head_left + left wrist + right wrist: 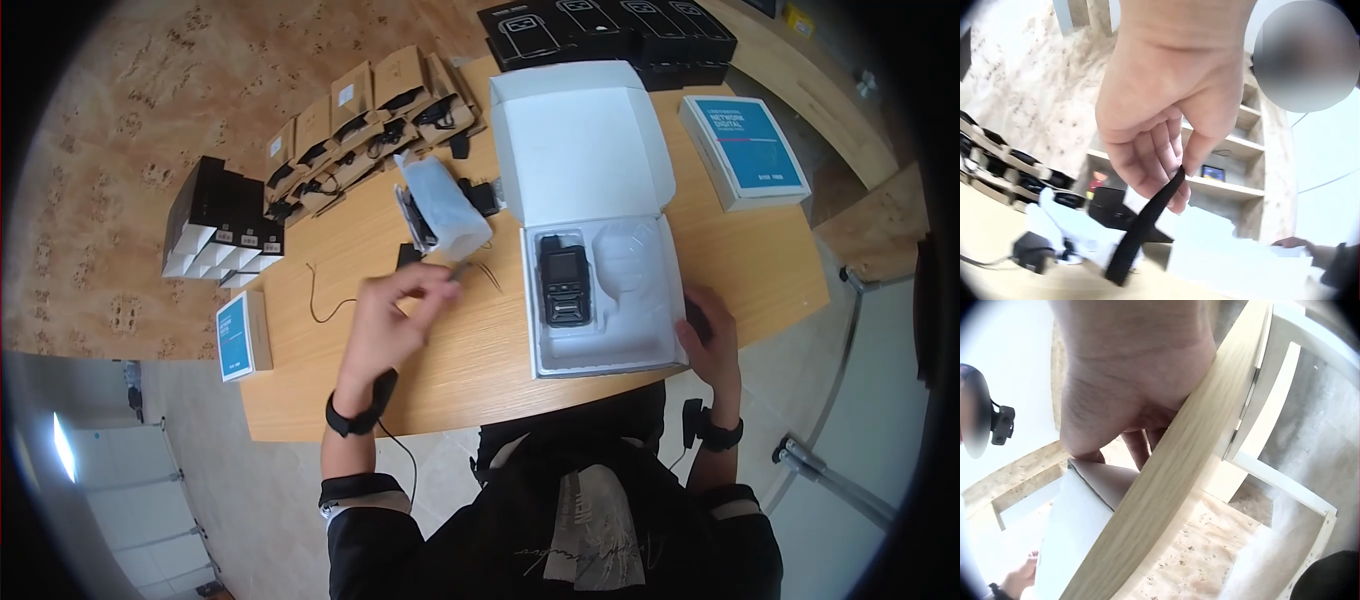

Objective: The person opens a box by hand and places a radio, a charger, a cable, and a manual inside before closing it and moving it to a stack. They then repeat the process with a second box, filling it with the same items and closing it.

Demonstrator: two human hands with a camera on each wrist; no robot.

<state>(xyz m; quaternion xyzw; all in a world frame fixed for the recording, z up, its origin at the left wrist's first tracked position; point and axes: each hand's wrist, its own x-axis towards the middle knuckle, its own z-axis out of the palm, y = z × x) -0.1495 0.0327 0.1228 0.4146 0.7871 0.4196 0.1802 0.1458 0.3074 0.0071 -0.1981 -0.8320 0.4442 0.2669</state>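
Wooden table (460, 385) is carrying everything. Open white box (610, 352) is sitting near its front edge, lid leaning back. Black boxes (610, 45) are standing behind that lid. Brown cartons (400, 80) are lining the far left, dark cabled items showing in them. Black-and-white boxes (212, 215) are stacking up at the left end. 2 blue-faced boxes are flanking the setup: 1 at right (745, 150), 1 at left (242, 337).

Left hand (390, 325) is hovering over the table left of the white box, thumb and fingertips pinching a black strap, other fingers curling loosely. Right hand (712, 340) is touching the white box's right side, thumb against its edge, fingers slightly apart; can't tell where all the tips are landing. Translucent plastic bag (445, 205) is lying beyond the left hand. Handheld radio (566, 285) is lying in the box's left compartment, screen up. Black strap (1145, 228) is hanging from the left-hand pinch.
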